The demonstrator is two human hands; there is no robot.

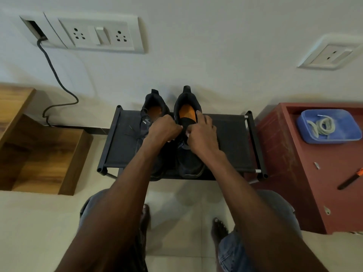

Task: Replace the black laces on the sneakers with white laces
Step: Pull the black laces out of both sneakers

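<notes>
Two black sneakers with orange insoles stand side by side on a black rack (pixel 231 146), heels toward the wall. The left sneaker (pixel 151 112) keeps its black laces, which trail loose onto the rack. Over the tongue of the right sneaker (pixel 189 158), my left hand (pixel 164 128) has its fingers curled and pinches at the lacing. My right hand (pixel 202 134) pinches the same spot, its index finger raised along the collar. The lace under my fingers is hidden. White laces (pixel 321 126) lie coiled in a blue tray (pixel 345 132) on the right.
A red cabinet (pixel 294 154) at the right carries the blue tray and a black-and-orange tool (pixel 351 178). A wooden box (pixel 39 154) sits on the floor at the left. A black cable (pixel 59 81) hangs from wall sockets. My bare feet stand on the tiled floor below.
</notes>
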